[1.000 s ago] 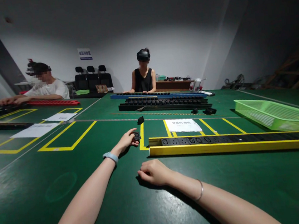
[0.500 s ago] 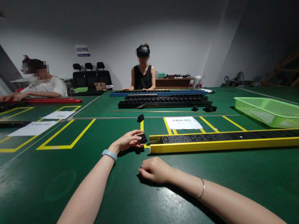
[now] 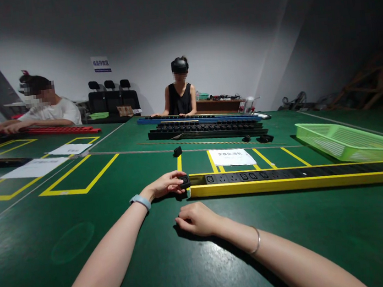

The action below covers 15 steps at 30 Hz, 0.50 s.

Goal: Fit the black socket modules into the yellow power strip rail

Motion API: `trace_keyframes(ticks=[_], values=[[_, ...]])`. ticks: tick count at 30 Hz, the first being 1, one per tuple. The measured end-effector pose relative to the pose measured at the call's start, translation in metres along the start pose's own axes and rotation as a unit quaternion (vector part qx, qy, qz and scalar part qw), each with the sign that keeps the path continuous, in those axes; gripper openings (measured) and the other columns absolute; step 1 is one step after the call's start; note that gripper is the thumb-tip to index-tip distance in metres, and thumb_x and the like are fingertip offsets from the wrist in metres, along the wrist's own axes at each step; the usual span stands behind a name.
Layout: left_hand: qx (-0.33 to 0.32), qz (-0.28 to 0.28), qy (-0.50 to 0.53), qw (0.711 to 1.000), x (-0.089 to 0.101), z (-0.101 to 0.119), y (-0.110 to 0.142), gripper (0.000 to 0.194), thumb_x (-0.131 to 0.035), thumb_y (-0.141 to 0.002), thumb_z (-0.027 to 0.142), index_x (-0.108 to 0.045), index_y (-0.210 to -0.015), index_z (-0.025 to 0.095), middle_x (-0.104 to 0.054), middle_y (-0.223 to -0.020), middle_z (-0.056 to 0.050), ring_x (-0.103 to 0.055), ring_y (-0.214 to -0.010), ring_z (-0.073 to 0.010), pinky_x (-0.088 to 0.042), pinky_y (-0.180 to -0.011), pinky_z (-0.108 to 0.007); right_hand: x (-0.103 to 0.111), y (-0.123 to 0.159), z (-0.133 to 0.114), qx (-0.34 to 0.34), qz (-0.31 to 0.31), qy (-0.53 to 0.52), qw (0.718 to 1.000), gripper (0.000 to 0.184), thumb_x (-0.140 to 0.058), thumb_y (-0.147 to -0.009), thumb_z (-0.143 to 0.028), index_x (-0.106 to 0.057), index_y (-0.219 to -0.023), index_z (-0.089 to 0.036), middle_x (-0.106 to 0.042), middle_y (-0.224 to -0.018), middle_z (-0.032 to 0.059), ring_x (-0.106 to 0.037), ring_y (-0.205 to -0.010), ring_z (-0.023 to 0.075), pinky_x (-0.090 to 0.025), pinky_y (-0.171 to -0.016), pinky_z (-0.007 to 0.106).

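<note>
Between the fingers of my left hand (image 3: 167, 184) is a small black socket module (image 3: 185, 181), at the left end of a long yellow rail (image 3: 251, 186). The module appears to touch the rail's open end. Inside the rail sits a row of black socket modules (image 3: 237, 177), with a short gap at its left end. My right hand (image 3: 197, 219) rests on the green table just in front of the rail's end, its fingers curled; what they hold, if anything, is hidden. Behind my left hand a loose black module (image 3: 177, 151) lies on the table.
A light green basket (image 3: 344, 144) stands at the right. A paper label (image 3: 232, 157) lies behind the rail. Farther back are a black rail with modules (image 3: 207, 129) and a blue rail (image 3: 230, 118). A co-worker (image 3: 182, 96) sits opposite; another person (image 3: 51, 111) works at a red rail (image 3: 62, 130).
My left hand has brought the module to the right, up against the rail's left end. My right hand has kept its place on the table. The whole view has shifted slightly.
</note>
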<state>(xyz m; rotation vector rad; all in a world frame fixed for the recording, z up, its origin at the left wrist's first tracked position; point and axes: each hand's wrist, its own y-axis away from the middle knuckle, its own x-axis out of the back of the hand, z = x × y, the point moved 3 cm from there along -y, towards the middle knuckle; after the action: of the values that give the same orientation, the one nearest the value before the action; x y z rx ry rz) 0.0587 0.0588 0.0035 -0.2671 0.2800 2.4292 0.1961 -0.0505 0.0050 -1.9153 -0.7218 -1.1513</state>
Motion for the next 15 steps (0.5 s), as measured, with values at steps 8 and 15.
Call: trace_keyframes(ticks=[8, 15], values=[[-0.011, -0.005, 0.006, 1.000, -0.0001, -0.0012, 0.0005, 0.050, -0.075, -0.074, 0.021, -0.054, -0.119, 0.016, -0.063, -0.104, -0.011, -0.067, -0.069, -0.0115, -0.055, -0.067, -0.026, -0.0010, -0.0001, 0.0006, 0.002, 0.003, -0.005, 1.000, 0.032, -0.050, -0.092, -0.026, -0.057, -0.062, -0.015, -0.053, -0.060, -0.0024, -0.038, -0.053, 0.0078, -0.024, -0.053, 0.023], [-0.014, -0.006, 0.012, 1.000, -0.0014, -0.0006, 0.0005, 0.051, -0.076, -0.073, 0.020, -0.057, -0.120, 0.014, -0.063, -0.107, -0.012, -0.066, -0.073, -0.0116, -0.054, -0.068, -0.025, -0.0013, -0.0005, 0.0009, 0.001, 0.000, -0.004, 1.000, 0.031, -0.051, -0.091, -0.025, -0.059, -0.063, -0.015, -0.054, -0.061, -0.0021, -0.039, -0.053, 0.0079, -0.025, -0.053, 0.024]])
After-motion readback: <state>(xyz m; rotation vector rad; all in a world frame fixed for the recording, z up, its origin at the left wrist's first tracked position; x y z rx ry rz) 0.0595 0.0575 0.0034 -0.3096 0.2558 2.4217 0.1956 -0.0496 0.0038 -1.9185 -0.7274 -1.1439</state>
